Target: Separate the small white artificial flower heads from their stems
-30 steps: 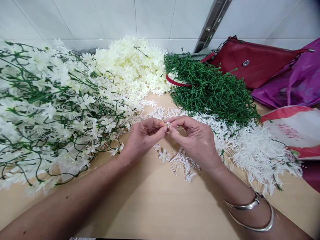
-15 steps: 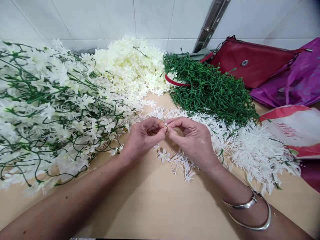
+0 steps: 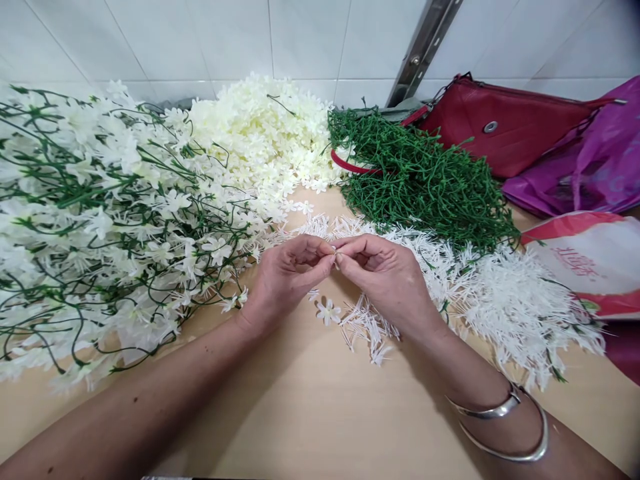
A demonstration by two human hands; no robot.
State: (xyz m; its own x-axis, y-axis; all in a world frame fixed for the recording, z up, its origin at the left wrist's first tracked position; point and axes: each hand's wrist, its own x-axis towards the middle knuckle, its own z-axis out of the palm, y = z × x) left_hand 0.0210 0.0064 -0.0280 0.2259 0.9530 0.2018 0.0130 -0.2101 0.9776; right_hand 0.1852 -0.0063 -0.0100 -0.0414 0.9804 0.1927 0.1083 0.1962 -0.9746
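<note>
My left hand [image 3: 290,273] and my right hand [image 3: 383,277] meet fingertip to fingertip above the middle of the table [image 3: 320,407]. Each one is closed in a pinch of thumb and forefinger. Between them only a tiny whitish bit shows; the fingers hide the rest, so its kind cannot be made out. Just below the hands lies a single white artificial flower head [image 3: 328,312], beside a small cluster of thin white stamen pieces [image 3: 370,330]. More white stamens [image 3: 520,307] are heaped to the right of my right hand.
Green plastic stems [image 3: 420,177] are piled behind my right hand. Loose cream flower heads [image 3: 265,133] form a mound at the back. Flowers on green stems [image 3: 115,220] fill the left. A red handbag [image 3: 500,123], a purple bag [image 3: 595,160] and a red-white packet [image 3: 590,260] lie right.
Both hands stay in nearly the same place, fingertips still together. The whitish bit between them is now more covered by the fingers. The piles have not changed.
</note>
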